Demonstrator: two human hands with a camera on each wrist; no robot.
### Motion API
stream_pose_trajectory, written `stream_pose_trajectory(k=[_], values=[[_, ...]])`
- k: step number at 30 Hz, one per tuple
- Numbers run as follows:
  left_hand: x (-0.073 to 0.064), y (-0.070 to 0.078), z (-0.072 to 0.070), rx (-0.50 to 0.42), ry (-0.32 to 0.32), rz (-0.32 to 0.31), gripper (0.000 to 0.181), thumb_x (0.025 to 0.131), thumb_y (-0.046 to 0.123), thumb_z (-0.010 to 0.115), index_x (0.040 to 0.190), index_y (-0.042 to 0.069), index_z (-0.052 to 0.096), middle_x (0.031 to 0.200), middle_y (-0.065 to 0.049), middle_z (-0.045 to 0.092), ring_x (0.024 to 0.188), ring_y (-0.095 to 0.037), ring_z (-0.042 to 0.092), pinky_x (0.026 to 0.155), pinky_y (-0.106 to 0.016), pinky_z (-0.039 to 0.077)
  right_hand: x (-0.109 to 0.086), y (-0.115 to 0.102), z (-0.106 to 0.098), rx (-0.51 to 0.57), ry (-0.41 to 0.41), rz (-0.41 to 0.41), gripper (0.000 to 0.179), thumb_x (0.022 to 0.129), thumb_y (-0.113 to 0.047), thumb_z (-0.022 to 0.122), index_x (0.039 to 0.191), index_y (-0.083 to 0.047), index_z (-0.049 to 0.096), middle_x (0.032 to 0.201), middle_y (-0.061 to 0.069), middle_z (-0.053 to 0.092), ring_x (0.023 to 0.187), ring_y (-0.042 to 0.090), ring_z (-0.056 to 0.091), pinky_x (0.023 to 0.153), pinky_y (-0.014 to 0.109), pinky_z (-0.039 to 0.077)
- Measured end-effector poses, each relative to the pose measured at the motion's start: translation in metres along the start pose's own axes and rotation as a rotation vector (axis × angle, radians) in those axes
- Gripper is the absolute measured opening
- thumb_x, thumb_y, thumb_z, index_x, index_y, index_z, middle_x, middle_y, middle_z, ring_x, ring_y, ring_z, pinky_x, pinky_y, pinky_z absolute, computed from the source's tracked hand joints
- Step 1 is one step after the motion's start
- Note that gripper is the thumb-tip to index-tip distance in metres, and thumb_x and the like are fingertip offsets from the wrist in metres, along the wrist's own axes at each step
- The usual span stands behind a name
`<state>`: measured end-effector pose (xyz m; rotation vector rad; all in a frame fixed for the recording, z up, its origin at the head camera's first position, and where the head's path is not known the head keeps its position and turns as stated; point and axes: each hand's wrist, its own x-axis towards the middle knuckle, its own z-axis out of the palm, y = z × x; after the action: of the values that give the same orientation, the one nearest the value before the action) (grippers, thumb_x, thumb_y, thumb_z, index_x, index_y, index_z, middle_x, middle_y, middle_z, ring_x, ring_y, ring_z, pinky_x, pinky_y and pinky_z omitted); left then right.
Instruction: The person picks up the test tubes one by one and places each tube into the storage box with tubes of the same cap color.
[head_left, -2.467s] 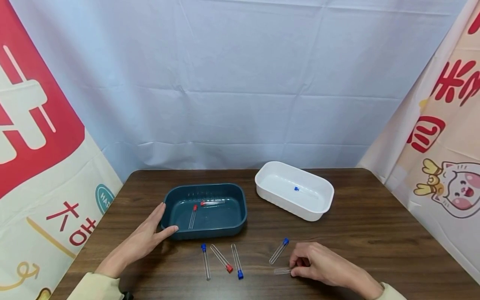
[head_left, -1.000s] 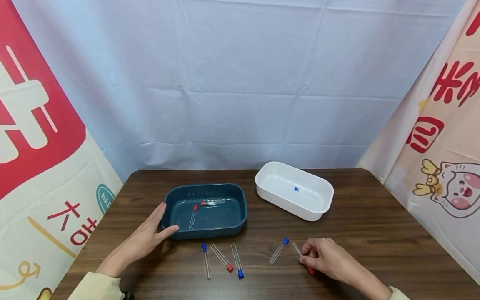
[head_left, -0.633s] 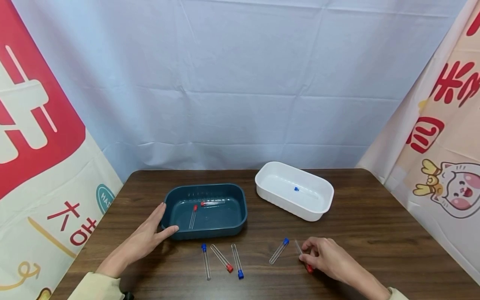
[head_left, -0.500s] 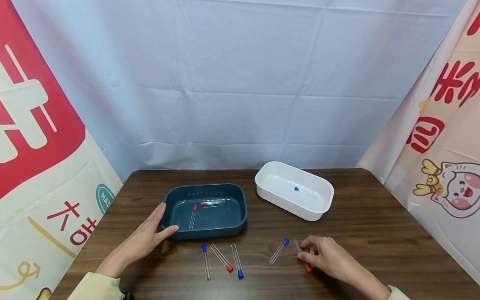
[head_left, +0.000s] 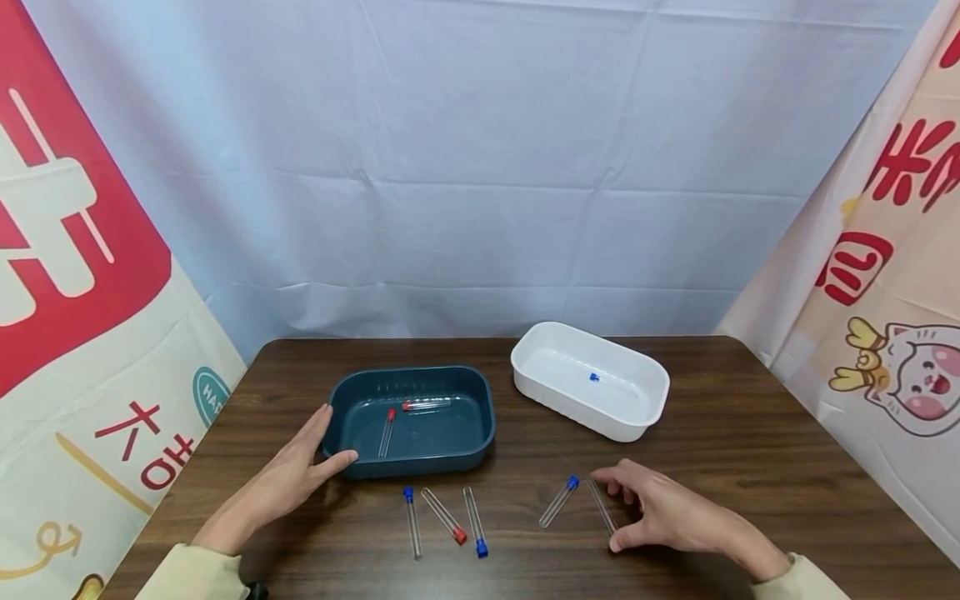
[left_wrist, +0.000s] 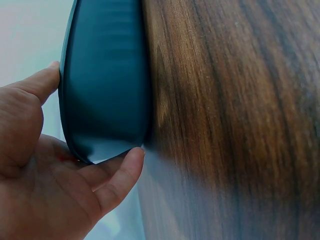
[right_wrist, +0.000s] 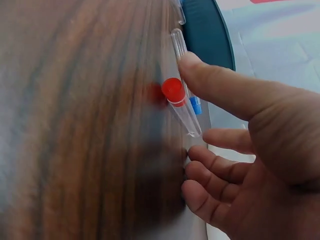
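Note:
My left hand [head_left: 281, 479] rests against the left end of a dark teal basin [head_left: 480, 454], its thumb at the front rim; in the left wrist view the fingertips [left_wrist: 131, 162] touch the basin's end. My right hand [head_left: 663, 512] is spread around a clear test tube [head_left: 602, 507] on the table, index finger near its rounded end and thumb near its other end. The right wrist view shows the tube's red cap [right_wrist: 173, 91] between thumb and fingers, with space around it. Just left lies a blue-capped test tube [head_left: 558, 502].
Two red-capped tubes lie inside the teal basin. A white basin [head_left: 645, 421] at the back right holds a blue-capped tube [head_left: 595, 377]. In front of the teal basin lie a blue-capped tube [head_left: 413, 525], a red-capped tube [head_left: 444, 514] and another blue-capped tube [head_left: 475, 521].
The right hand turned the red-capped tube from nearly sideways to slanting away, slightly rightward. Its fingers have now spread off the tube. The left hand has stayed at the teal basin.

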<state>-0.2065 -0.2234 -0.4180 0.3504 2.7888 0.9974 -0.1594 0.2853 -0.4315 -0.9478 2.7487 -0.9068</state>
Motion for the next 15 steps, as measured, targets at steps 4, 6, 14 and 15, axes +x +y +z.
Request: stream_pose_trajectory(k=[4,6,14,15], values=[[-0.0003,0.0005,0.0001,0.002,0.001,0.000,0.100,0.084,0.067,0.046,0.150,0.009,-0.001,0.154,-0.015,-0.001,0.138,-0.038,0.005,0.103,-0.062,0.016,0.0007,-0.0001,-0.0025,-0.029,-0.050,0.031,0.080,0.068,-0.047,0.079,0.131,-0.008,0.049,0.098,-0.003,0.048,0.083,0.010,0.048,0.067,0.022,0.043],[-0.0005,0.0009,0.0001,0.003,0.001,-0.001,0.100,0.084,0.067,0.046,0.150,0.009,-0.001,0.154,-0.015,-0.001,0.138,-0.038,0.005,0.103,-0.062,0.016,0.0011,0.0000,-0.0029,-0.038,-0.066,0.039,0.083,0.067,-0.048,0.079,0.132,-0.008,0.048,0.099,-0.003,0.047,0.085,0.010,0.047,0.068,0.023,0.043],[-0.0005,0.0010,0.0000,0.006,0.003,-0.006,0.100,0.084,0.068,0.046,0.150,0.009,-0.001,0.154,-0.015,-0.002,0.138,-0.038,0.005,0.103,-0.062,0.016,0.0044,-0.0027,-0.0025,-0.055,-0.117,0.069,0.091,0.062,-0.050,0.081,0.134,-0.008,0.046,0.102,-0.004,0.046,0.086,0.009,0.047,0.071,0.023,0.043],[-0.0005,0.0008,0.0001,0.006,0.003,-0.005,0.100,0.084,0.068,0.046,0.150,0.009,-0.001,0.154,-0.015,-0.002,0.138,-0.038,0.005,0.103,-0.062,0.016,0.0049,-0.0032,-0.0022,-0.053,-0.120,0.070,0.091,0.062,-0.050,0.081,0.134,-0.008,0.046,0.102,-0.005,0.045,0.087,0.008,0.047,0.072,0.023,0.043]])
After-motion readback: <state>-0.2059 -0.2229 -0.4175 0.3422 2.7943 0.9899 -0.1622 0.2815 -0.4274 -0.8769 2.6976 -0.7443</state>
